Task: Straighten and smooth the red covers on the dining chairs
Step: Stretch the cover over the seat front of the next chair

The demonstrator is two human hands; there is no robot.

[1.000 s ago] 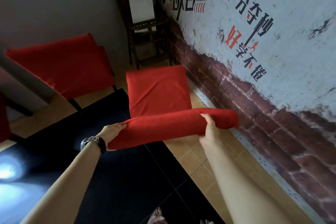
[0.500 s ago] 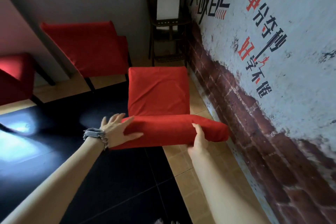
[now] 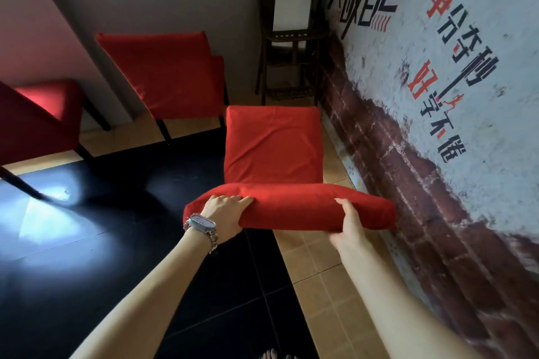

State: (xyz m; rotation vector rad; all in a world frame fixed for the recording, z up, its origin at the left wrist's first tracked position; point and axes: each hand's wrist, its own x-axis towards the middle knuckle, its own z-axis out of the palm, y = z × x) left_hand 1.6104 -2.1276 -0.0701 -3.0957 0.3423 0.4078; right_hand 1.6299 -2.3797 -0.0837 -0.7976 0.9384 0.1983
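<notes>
Both forearms are bare up to the wrists. Just behind the left grip (image 3: 226, 214) sits a silver watch (image 3: 201, 223) with a long oval case on a chunky chain-link metal strap (image 3: 213, 239). Bare toes (image 3: 269, 355) show at the bottom edge

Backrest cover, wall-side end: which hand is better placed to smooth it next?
Right, probably. The right hand holds the backrest cover nearer that end, thumb on top. The left hand holds it close to the opposite end.

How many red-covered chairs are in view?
3: the nearest chair, gripped by left hand and right hand; a second chair behind it to the left; a third chair at the left edge, partly cropped. Others may be hidden.
</notes>
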